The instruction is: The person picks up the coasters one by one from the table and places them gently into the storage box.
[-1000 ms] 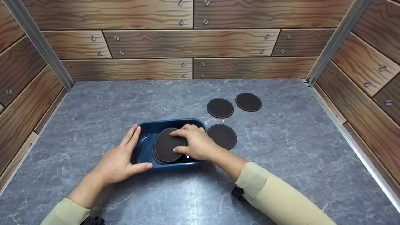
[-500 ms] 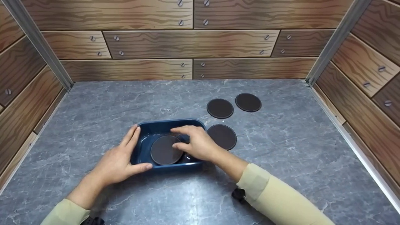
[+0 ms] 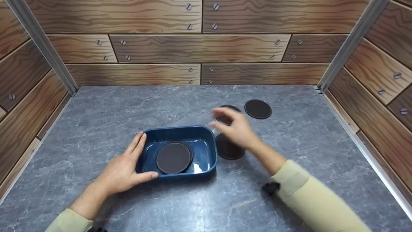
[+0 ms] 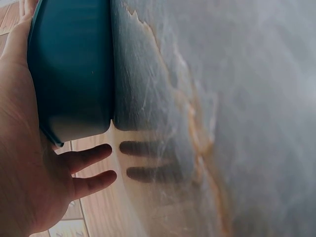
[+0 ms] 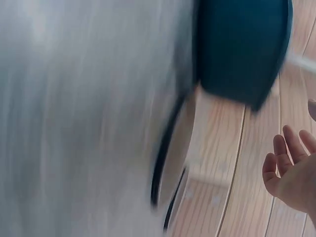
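Observation:
A deep blue rectangular dish (image 3: 202,147) holds a small stack of round dark brown coasters (image 3: 173,158), the top one slightly offset. My left hand (image 3: 120,170) rests against the dish's left end, thumb along the front rim and fingers at the far left corner. Two of its fingers stretch straight beneath the dish's end in the left wrist view, apart from it. Held in the air right of the dish, my right hand (image 3: 237,129) is blurred, fingers apart, with nothing in it. It partly covers a near coaster (image 3: 230,152) and a farther coaster (image 3: 231,107).
Another dark coaster (image 3: 258,109) lies flat farther back to the right. The grey marbled tabletop (image 3: 305,138) is bounded by wood-patterned walls (image 3: 199,48) at the back and both sides. In the right wrist view, coasters (image 5: 174,148) lie beside the dish.
My right hand has let go of the coaster, now lying on the stack in the dish, and has moved right and back over the loose coasters. My left hand has stayed on the dish.

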Demonstrator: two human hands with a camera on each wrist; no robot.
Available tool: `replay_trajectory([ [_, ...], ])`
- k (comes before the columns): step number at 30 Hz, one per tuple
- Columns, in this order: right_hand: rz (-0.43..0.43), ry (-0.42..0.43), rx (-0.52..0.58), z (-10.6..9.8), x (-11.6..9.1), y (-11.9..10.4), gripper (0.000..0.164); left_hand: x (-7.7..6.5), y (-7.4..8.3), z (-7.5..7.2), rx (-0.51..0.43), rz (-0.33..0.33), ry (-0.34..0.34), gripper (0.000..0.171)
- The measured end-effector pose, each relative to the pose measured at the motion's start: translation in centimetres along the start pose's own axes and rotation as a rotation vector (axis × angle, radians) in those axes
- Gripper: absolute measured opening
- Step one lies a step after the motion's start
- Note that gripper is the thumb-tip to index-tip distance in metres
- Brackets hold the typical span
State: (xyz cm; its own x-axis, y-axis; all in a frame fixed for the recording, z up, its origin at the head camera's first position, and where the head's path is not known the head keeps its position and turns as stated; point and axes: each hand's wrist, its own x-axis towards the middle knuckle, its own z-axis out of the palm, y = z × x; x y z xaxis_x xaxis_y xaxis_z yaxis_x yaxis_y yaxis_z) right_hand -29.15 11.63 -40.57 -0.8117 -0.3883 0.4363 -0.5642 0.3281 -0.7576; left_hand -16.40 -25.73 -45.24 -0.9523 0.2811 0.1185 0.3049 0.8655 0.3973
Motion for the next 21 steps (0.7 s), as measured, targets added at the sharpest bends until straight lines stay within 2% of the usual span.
replay_trajectory([
  [6, 0.123, 0.082, -0.169, -6.7, 1.8, 3.9, 0.045, -0.1, 0.1, -0.1, 0.0, 0.007, 0.004, 0.121],
  [11, 0.237, 0.114, -0.2, -11.0, 2.4, 6.8, 0.05, -0.3, 0.0, -0.4, 0.008, 0.014, 0.01, 0.122],
  [16, 0.336, 0.114, -0.207, -13.5, 2.4, 9.3, 0.059, -0.4, 0.0, -0.4, 0.006, 0.022, 0.019, 0.122],
  [21, 0.403, 0.08, -0.199, -14.8, 2.1, 11.7, 0.066, -0.2, 0.1, -0.2, 0.005, 0.022, 0.012, 0.123],
])
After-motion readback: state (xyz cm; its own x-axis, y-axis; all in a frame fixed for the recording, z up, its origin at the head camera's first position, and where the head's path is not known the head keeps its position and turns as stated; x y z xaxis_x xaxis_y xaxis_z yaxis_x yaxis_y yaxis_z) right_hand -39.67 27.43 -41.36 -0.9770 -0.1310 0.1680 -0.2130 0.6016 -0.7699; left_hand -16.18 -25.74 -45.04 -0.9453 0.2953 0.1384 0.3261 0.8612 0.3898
